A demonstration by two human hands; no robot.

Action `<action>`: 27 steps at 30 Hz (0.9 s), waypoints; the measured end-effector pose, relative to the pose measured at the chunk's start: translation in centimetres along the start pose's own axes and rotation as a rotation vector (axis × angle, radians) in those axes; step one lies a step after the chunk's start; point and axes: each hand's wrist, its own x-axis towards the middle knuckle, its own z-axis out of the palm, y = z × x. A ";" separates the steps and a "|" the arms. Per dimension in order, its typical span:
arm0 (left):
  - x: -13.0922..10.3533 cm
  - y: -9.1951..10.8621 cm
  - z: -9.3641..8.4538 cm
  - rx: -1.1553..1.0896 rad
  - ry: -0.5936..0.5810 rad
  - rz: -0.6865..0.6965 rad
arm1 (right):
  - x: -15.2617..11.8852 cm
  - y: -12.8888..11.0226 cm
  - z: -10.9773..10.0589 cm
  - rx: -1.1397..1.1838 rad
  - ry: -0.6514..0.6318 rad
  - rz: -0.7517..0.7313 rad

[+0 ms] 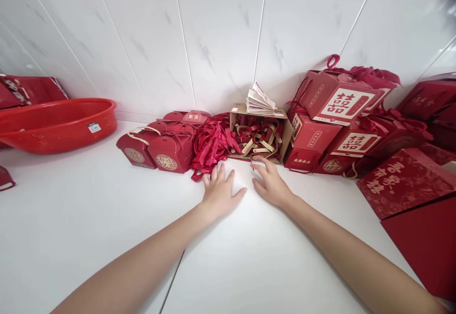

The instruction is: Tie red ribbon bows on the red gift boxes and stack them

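My left hand [221,191] lies with fingers spread at the front edge of a pile of red ribbons [213,143], holding nothing. Beside it, my right hand [271,181] has its fingers apart and reaches the front of an open cardboard box [285,138]. Inside that box are red and cream straps [261,138]. A stack of folded paper [261,101] rests on the box's top edge. Small red gift boxes [171,150] with cord handles stand left of the ribbons.
A red plastic basin [60,125] is at the left. Stacked red boxes [317,138] rise right of the cardboard box, and a larger red box [406,176] is at the far right. Behind the white table [107,209] is a tiled wall [221,33].
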 end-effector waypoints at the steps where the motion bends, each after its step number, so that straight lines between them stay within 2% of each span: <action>1: 0.2 -0.2 0.1 -0.007 -0.002 -0.014 | -0.1 0.1 -0.1 0.016 -0.004 0.007; 3: 0.4 -0.4 0.3 -0.023 -0.010 -0.004 | -0.3 0.2 -0.2 0.047 -0.005 0.027; 7: -0.2 -0.1 0.3 -0.068 -0.003 0.128 | -0.3 0.0 -0.2 0.121 0.010 0.070; 11: -1.2 1.1 -0.1 -0.136 -0.028 0.373 | -0.5 -1.5 -0.6 0.223 0.010 0.149; 16: -2.2 2.3 -0.3 -0.160 -0.096 0.636 | -1.0 -4.8 -1.2 0.371 -0.085 0.189; 19: -2.9 2.7 -0.4 -0.144 -0.141 0.731 | -1.2 -6.0 -1.3 0.432 -0.152 0.282; 23: -3.9 3.5 -0.4 -0.157 -0.210 0.870 | -1.4 -6.3 -1.4 0.558 -0.223 0.452; 27: -4.2 4.0 -0.3 -0.165 -0.241 0.921 | -1.1 -6.4 -2.0 0.752 -0.216 0.516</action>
